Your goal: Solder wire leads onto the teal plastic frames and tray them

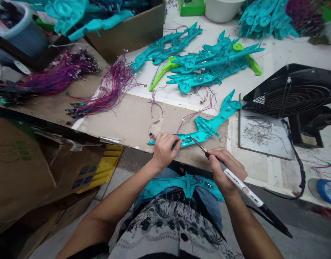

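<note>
A soldering iron [239,183] with a white and grey handle lies in my right hand [228,167], fingers closed around its front grip. Its metal tip meets or hovers just over a long turquoise plastic part [212,124] on the bench edge; contact is hard to tell. My left hand [166,147] rests at that part's left end, thumb and finger pinched close to a small slot near the tip. What the pinch holds is hidden, though thin red and purple wires [188,117] run up from there. A second turquoise part [165,185] lies across my lap.
A pile of turquoise parts [208,63] with lime-green pieces lies behind. Wire bundles [111,86] spread at left beside a cardboard box [127,34]. On the right stand a black fan [289,91], a tray of scraps [262,135] and a blue spool [327,191].
</note>
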The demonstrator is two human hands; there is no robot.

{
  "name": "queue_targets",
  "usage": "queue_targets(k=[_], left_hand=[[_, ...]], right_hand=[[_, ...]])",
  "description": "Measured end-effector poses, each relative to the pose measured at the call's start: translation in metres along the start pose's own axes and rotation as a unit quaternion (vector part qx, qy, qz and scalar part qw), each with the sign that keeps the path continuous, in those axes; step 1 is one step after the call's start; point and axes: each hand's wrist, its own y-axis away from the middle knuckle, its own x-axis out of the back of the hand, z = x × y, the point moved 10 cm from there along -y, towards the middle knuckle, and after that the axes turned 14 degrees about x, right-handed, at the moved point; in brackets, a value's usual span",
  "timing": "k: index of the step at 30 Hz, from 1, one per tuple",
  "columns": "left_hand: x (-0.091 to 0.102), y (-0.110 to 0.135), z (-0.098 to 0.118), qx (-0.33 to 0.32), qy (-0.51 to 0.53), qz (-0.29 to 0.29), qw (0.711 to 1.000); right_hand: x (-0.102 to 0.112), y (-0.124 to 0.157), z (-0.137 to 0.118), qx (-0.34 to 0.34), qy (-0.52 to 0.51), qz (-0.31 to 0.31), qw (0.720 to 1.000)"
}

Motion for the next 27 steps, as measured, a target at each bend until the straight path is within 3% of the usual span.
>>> queue_targets(k=[14, 17, 22, 27], left_hand=[[0.001, -0.001, 0.000, -0.003, 0.013, -0.002, 1.000], [0.001, -0.004, -0.006, 0.022, 0.034, -0.063, 0.997], [0.005, -0.013, -0.016, 0.047, 0.105, -0.231, 0.966], [0.018, -0.025, -0.021, 0.046, 0.156, -0.254, 0.953]], right_hand=[[0.024, 0.007, 0.008, 0.000, 0.041, 0.048, 0.998], [0.029, 0.010, 0.010, -0.001, 0.051, 0.053, 0.997], [0.036, 0.015, 0.014, -0.005, 0.065, 0.062, 0.996], [0.037, 0.018, 0.017, -0.013, 0.059, 0.061, 0.996]])
